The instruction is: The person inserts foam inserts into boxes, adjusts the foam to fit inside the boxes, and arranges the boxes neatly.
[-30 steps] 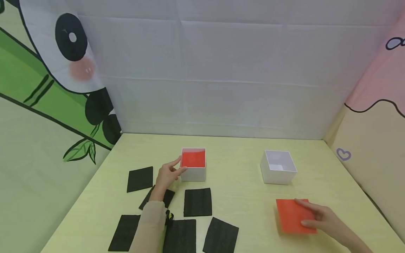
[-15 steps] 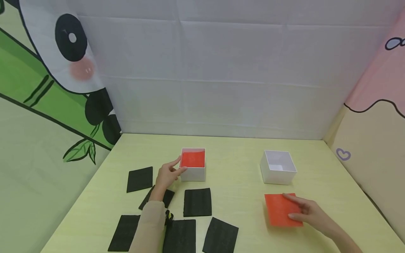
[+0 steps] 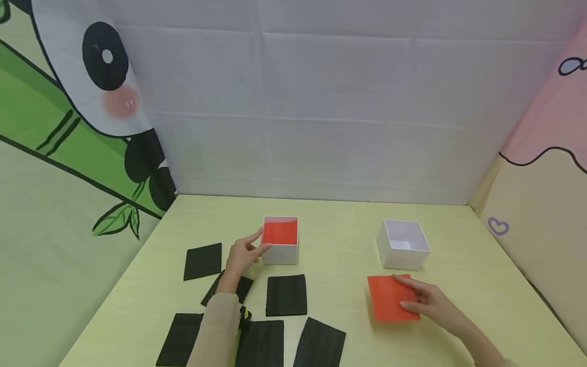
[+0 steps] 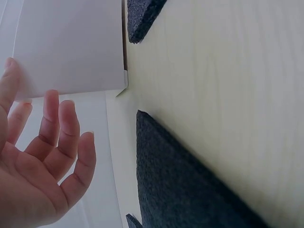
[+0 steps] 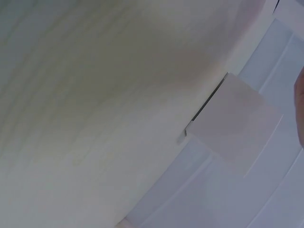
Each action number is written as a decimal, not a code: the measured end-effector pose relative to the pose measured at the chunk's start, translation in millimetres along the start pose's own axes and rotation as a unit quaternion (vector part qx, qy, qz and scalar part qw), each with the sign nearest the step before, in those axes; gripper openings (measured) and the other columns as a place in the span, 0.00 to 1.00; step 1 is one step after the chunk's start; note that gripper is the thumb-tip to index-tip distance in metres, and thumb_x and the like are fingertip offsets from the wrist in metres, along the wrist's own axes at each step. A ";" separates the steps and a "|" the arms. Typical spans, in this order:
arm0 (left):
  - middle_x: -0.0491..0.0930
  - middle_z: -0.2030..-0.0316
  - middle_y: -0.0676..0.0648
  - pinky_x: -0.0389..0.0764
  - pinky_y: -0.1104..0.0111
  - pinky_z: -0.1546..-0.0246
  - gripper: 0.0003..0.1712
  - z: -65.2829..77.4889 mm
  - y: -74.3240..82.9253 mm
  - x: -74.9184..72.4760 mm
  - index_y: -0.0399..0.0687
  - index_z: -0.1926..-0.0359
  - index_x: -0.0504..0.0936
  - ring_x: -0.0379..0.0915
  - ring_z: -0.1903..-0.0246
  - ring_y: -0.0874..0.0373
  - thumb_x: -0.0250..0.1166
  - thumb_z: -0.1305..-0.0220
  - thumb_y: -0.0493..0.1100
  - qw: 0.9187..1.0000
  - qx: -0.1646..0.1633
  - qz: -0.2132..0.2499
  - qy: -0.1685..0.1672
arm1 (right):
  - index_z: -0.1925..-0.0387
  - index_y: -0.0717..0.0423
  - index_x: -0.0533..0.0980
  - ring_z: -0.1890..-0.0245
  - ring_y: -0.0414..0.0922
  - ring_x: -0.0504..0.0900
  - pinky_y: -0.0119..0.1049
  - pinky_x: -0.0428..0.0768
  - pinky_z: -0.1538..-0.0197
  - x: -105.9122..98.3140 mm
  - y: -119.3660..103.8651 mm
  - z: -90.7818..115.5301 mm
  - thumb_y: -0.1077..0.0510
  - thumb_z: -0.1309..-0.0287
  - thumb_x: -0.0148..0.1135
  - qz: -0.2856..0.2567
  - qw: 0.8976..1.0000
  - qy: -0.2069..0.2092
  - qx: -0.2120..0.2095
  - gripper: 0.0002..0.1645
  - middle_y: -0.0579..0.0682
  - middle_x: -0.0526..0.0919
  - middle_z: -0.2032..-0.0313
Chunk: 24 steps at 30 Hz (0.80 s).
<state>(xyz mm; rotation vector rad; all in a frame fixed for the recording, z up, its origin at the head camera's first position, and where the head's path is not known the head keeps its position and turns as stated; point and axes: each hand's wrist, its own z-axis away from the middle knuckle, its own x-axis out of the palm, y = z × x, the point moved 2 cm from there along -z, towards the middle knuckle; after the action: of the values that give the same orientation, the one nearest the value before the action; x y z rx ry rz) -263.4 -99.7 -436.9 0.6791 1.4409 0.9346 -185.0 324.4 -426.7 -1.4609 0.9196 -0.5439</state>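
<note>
My left hand (image 3: pixel 242 258) rests its thumb and index finger against the near left corner of a white box (image 3: pixel 280 254). A red-orange square sheet (image 3: pixel 280 232) lies inside that box. In the left wrist view, the thumb touches the box wall (image 4: pixel 71 47) while the other fingers spread loosely beside its edge. My right hand (image 3: pixel 431 303) pinches another red-orange square sheet (image 3: pixel 387 299) by its right side, fingers on top, over the right half of the table. Only a sliver of the right hand (image 5: pixel 300 107) shows in the right wrist view.
A second white box (image 3: pixel 404 245), with nothing seen inside, stands at the right behind the held sheet. Several black squares, such as a black foam-like square (image 3: pixel 286 295), lie around the left forearm. A white sheet wall (image 3: pixel 321 117) rises behind the table (image 3: pixel 339 244).
My right hand has moved left and slightly away from me, carrying the red-orange square sheet toward the middle of the table. My left hand has stayed at the left box.
</note>
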 end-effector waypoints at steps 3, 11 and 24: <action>0.72 0.79 0.47 0.62 0.69 0.83 0.38 0.1 0.5 -0.2 0.55 0.38 0.66 0.67 0.82 0.56 0.66 0.51 0.55 1.000 0.002 -0.001 -0.001 | 0.39 0.70 0.58 0.59 0.38 0.76 0.34 0.76 0.61 2.4 1.0 -5.5 0.71 0.44 0.53 0.003 1.000 -0.001 -0.008 0.30 0.35 0.71 0.49; 0.72 0.81 0.45 0.61 0.70 0.84 0.38 1.4 -2.3 0.3 0.56 0.39 0.67 0.66 0.82 0.56 0.67 0.52 0.56 1.000 0.003 0.005 0.000 | 0.40 0.73 0.56 0.58 0.39 0.75 0.33 0.76 0.60 10.6 7.5 -16.7 0.70 0.42 0.51 -0.008 1.000 0.004 -0.013 0.29 0.38 0.69 0.47; 0.73 0.79 0.45 0.62 0.70 0.83 0.38 0.7 0.0 0.4 0.53 0.38 0.66 0.67 0.82 0.56 0.66 0.50 0.54 1.000 0.000 0.000 0.001 | 0.40 0.74 0.57 0.54 0.33 0.72 0.30 0.74 0.57 17.2 8.3 -37.3 0.67 0.43 0.55 0.036 0.998 0.043 0.012 0.31 0.75 0.57 0.43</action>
<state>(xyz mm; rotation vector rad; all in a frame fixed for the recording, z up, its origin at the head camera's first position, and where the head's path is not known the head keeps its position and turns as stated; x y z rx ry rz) -262.8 -99.2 -437.1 0.6786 1.4435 0.9358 -206.7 289.2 -433.4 -1.3852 1.0255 -0.5657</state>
